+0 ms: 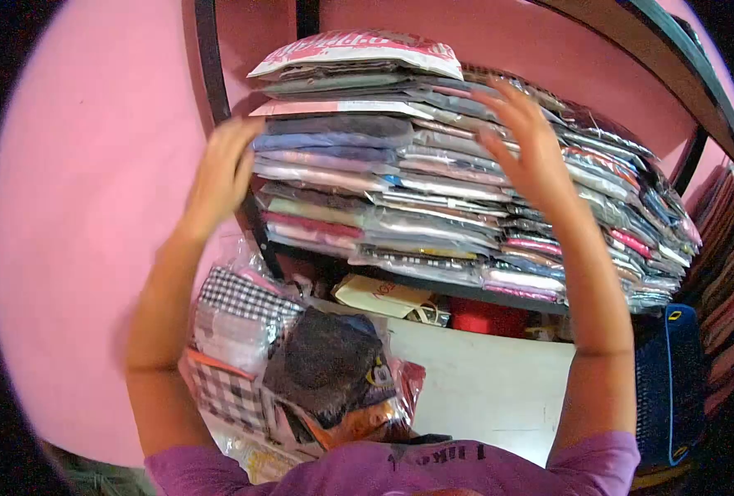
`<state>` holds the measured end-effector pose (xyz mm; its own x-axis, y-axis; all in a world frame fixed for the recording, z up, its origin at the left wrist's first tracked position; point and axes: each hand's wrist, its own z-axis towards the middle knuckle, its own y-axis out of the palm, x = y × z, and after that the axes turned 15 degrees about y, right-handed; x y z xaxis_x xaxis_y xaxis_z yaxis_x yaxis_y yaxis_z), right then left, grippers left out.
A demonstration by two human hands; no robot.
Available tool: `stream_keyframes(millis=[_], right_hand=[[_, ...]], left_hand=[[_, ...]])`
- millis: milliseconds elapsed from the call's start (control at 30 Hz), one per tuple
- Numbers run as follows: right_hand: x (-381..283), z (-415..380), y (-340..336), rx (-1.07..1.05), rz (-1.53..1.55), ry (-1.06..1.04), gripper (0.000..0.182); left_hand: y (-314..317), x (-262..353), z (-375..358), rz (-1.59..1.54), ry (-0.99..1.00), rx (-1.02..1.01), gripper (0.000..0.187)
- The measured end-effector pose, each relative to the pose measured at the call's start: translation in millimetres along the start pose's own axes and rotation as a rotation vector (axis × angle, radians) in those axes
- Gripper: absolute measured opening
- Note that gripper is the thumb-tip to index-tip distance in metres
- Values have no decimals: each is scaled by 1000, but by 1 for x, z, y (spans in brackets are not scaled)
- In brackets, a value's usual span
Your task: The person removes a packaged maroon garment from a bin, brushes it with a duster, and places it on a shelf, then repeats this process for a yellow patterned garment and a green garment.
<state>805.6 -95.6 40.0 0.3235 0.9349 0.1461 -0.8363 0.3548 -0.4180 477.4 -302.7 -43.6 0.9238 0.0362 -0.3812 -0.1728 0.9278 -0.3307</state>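
Note:
Both hands are raised in front of a shelf packed with stacks of folded garments in clear plastic [450, 190]. My left hand [225, 169] is at the left end of the stacks, its fingertips by the edge of a dark grey folded piece [334, 126]; its fingers are extended and nothing shows in them. Farther right, my right hand [524, 136] is in front of the upper middle packets, fingers spread and slightly blurred, holding nothing. A white and red plastic package [359, 54] lies on top of the left stack, above and between the hands.
Below are bagged checkered garments [247, 298], a dark cloth bundle [326, 364] and a white surface [483, 380]. Under the shelf lie a cream bag [383, 295] and a red item [487, 317]. A blue mesh object [669, 384] stands right. Black shelf posts [212, 62] rise near the pink wall.

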Motion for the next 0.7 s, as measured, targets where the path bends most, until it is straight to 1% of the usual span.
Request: stream_keyframes(millis=[33, 67, 100, 133, 167, 233, 267, 300, 367, 400, 433, 467, 500, 533, 567, 600, 633, 667, 700], right_hand=[[-7, -33, -20, -55, 41, 65, 42], [-5, -70, -34, -115, 18, 113, 41], [1, -108, -44, -226, 111, 199, 40], [7, -149, -50, -306, 148, 282, 38], [14, -190, -58, -382, 166, 417, 35], [47, -298, -53, -463, 184, 722, 33], [64, -372, -48, -494, 126, 818, 36], [71, -443, -47, -625, 17, 981, 46], [50, -540, -56, -829, -226, 1041, 56], [35, -566, -67, -955, -233, 1107, 57], [15, -587, -73, -1081, -240, 1167, 59], [-4, -607, -78, -1036, -257, 1105, 58], [-18, -628, -84, -994, -273, 1041, 58], [-24, -638, -87, -885, -261, 999, 59], [-26, -639, -90, -846, -274, 956, 57], [-26, -641, -89, -815, -294, 928, 57], [-23, -643, -90, -789, -308, 895, 57], [-23, -641, -95, -824, -294, 867, 57], [-23, -636, -97, -829, -302, 889, 56]], left_hand=[[-7, 25, -26, -46, -43, -85, 33], [-26, 64, -46, -100, -43, -148, 34], [-34, 84, -76, -165, -66, -288, 36], [-47, 111, -98, -308, -133, -336, 35], [-61, 139, -119, -452, -204, -383, 34], [-70, 195, -195, -455, -432, -311, 28], [-85, 230, -217, -515, -635, -265, 25], [-98, 262, -235, -569, -837, -214, 22], [-114, 326, -281, -530, -1068, -165, 21], [-119, 359, -298, -522, -1089, -172, 21], [-122, 391, -313, -567, -1149, -108, 23], [-126, 423, -329, -608, -1209, -42, 24], [-126, 461, -348, -595, -1237, -47, 24], [-124, 495, -366, -615, -1259, -130, 24], [-121, 527, -378, -638, -1283, -212, 25], [-120, 558, -381, -628, -1318, -212, 25], [-119, 590, -379, -678, -1273, -340, 27], [-121, 620, -385, -725, -1227, -467, 30], [-111, 669, -471, -704, -1272, -467, 30]])
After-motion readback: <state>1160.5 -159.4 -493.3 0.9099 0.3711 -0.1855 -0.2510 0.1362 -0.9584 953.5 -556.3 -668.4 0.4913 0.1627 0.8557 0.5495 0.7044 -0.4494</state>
